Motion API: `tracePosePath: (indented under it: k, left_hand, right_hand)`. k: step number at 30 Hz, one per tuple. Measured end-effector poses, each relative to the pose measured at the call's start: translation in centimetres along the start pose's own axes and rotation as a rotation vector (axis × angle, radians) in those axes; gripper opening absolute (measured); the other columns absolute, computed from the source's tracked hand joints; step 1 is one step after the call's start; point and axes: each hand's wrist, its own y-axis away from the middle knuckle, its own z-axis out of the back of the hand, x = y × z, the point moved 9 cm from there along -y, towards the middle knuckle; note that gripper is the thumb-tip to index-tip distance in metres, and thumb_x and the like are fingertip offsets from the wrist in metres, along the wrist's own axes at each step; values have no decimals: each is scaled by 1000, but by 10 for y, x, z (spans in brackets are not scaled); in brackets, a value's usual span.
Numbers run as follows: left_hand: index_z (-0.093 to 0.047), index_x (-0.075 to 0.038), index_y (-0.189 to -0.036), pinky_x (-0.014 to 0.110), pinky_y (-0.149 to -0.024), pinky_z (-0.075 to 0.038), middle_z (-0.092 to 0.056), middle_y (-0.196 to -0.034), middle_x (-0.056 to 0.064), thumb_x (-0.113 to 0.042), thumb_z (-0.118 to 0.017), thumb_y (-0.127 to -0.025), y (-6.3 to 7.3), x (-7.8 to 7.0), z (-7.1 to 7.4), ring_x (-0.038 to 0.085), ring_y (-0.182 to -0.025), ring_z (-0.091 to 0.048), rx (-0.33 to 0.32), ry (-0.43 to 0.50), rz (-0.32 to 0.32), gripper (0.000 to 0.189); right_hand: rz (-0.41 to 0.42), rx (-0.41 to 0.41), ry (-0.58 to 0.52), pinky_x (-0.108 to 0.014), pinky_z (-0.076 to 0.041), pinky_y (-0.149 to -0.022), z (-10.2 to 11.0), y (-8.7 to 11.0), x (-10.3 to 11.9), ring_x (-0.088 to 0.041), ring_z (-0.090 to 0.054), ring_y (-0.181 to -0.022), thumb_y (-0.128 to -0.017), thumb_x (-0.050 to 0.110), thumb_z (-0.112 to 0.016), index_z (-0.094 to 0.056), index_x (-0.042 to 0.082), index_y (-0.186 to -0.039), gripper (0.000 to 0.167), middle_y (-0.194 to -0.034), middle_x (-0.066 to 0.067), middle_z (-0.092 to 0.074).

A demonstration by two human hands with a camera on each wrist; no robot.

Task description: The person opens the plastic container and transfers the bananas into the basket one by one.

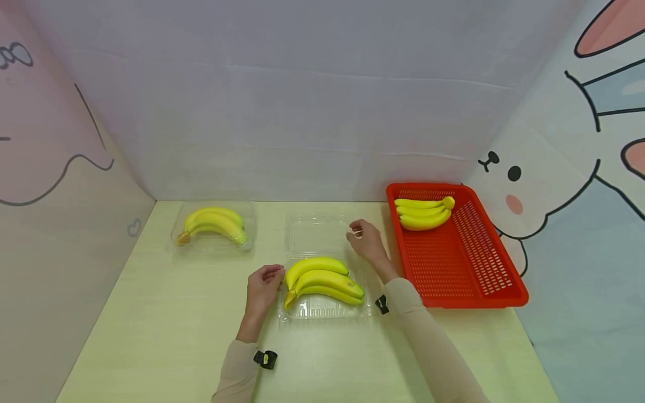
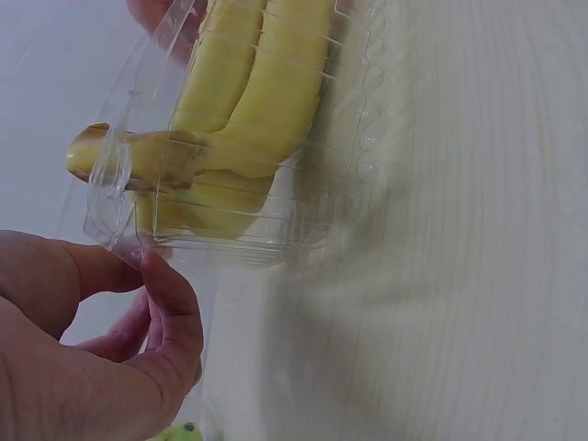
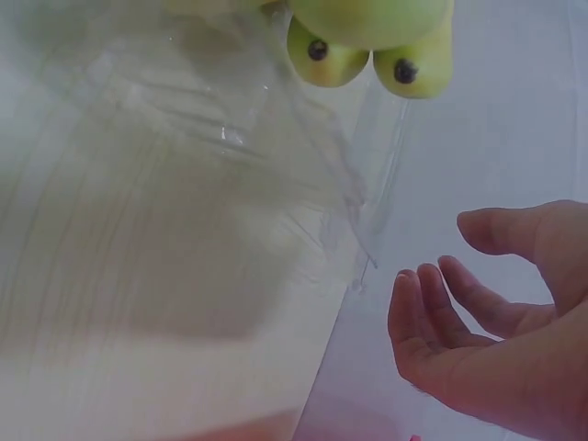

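Observation:
A clear plastic clamshell box stands unfolded on the table, its lid lying back behind the base. In the base sits a bunch of bananas, its stem toward the left rim. My left hand pinches the box's left rim between thumb and finger; the left wrist view shows this hand at the corner below the stem. Beside the lid's right edge is my right hand. In the right wrist view that hand has loosely bent fingers, thumb apart, nothing between them.
Another clear box with a bunch of bananas inside stands at the back left. On the right, a red plastic basket holds one more banana bunch. Cloth walls enclose the table's back and sides.

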Motion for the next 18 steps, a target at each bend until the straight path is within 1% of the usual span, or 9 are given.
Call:
tracePosePath:
  k: [5, 11, 15, 18]
  left_hand:
    - [-71, 9, -111, 17, -59, -53, -70, -94, 17, -4, -69, -97, -1, 0, 0, 12, -72, -61, -3, -1, -1, 19]
    - [-70, 10, -111, 16, -59, -52, -70, -98, 20, -5, -68, -98, 1, -1, 1, 12, -73, -61, 1, -2, -12, 20]
    - [-69, 11, -113, 16, -59, -52, -69, -99, 22, -5, -68, -98, 2, -3, 1, 12, -73, -61, 4, -10, -17, 21]
    - [-70, 10, -112, 16, -59, -52, -70, -98, 20, -5, -68, -98, 1, -2, 1, 12, -73, -60, 0, -20, -10, 20]
  right_hand:
    - [79, 17, 50, -48, -54, -96, -3, 3, 11, -39, -62, -106, -98, 5, -67, -61, -11, -122, 29, -117, -27, -64]
    - [132, 41, 91, -48, -54, -95, -6, 10, 23, -41, -61, -108, -98, 8, -68, -61, -9, -121, 29, -118, -27, -63]
    - [177, 47, 112, -47, -55, -93, -8, 16, 29, -39, -61, -105, -97, 8, -69, -62, -8, -119, 27, -115, -25, -63]
    - [198, 55, 121, -47, -55, -93, -9, 20, 34, -37, -62, -105, -97, 8, -70, -63, -7, -117, 26, -114, -23, -64]
